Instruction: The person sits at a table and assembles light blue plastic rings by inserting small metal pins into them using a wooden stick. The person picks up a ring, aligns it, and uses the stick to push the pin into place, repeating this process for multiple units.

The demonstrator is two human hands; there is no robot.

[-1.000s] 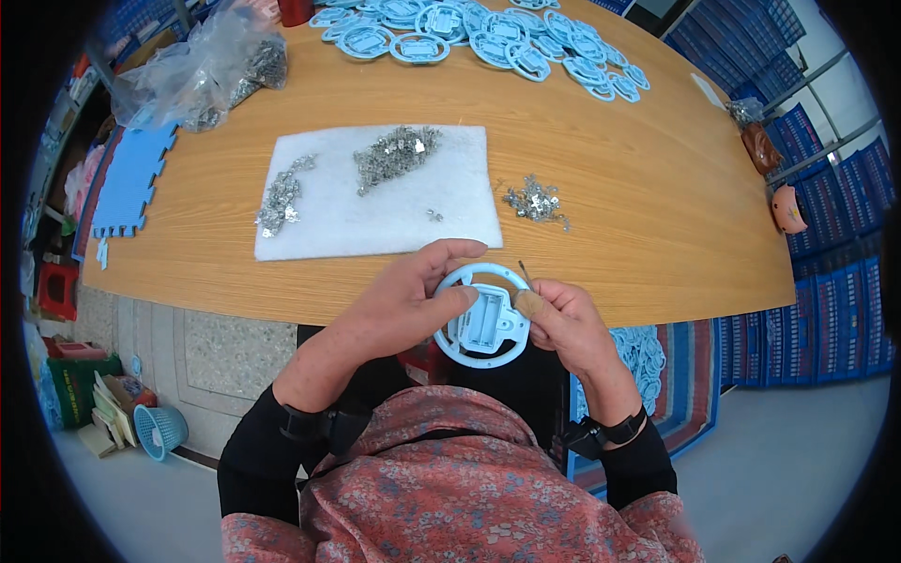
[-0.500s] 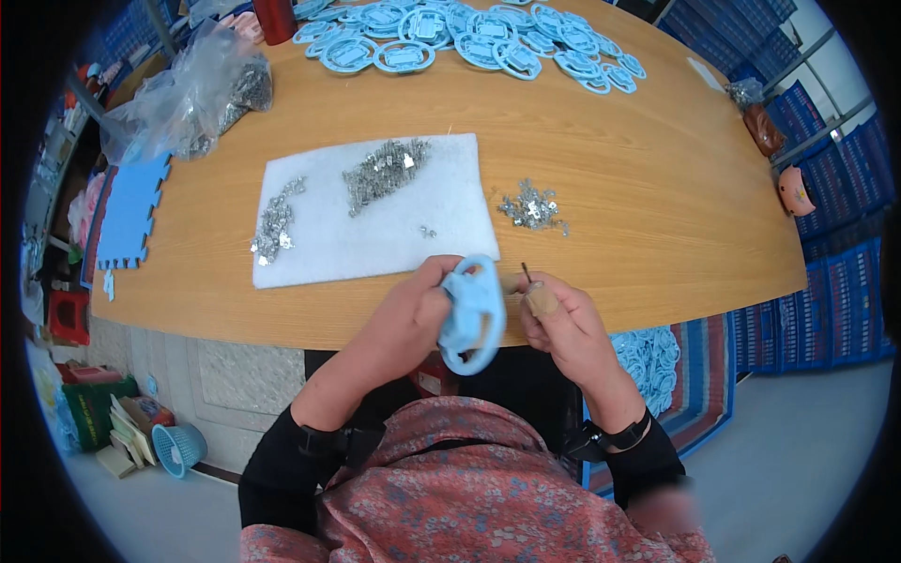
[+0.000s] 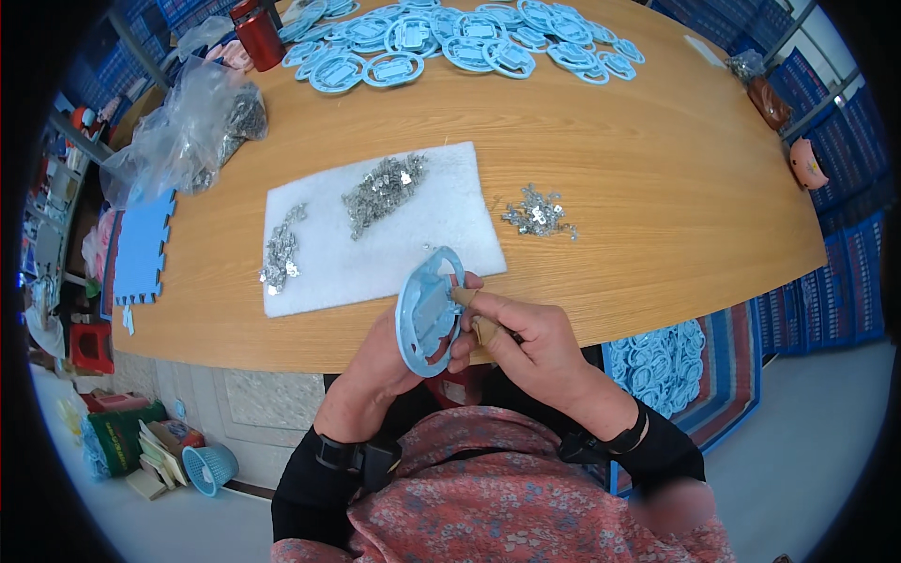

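My left hand grips a light blue plastic oval piece with a moulded centre and an open loop, tilted on edge above the table's near edge. My right hand, brown coverings on its thumb and forefinger, is closed with the fingertips against the piece's right side. A small dark bit shows between its fingers; what they pinch is hidden. Beyond the hands lies a white foam sheet bearing small metal pieces in a larger heap and a smaller heap. Another metal heap sits on bare wood to the right.
Many similar blue pieces cover the table's far side, beside a red bottle. Plastic bags and a blue foam mat lie at left. More blue pieces fill a container below the table's right front edge.
The blue piece has turned to show its moulded face and shifted left. My right hand has come over to meet it; the thin dark rod seen upright in its fingers is mostly hidden now.
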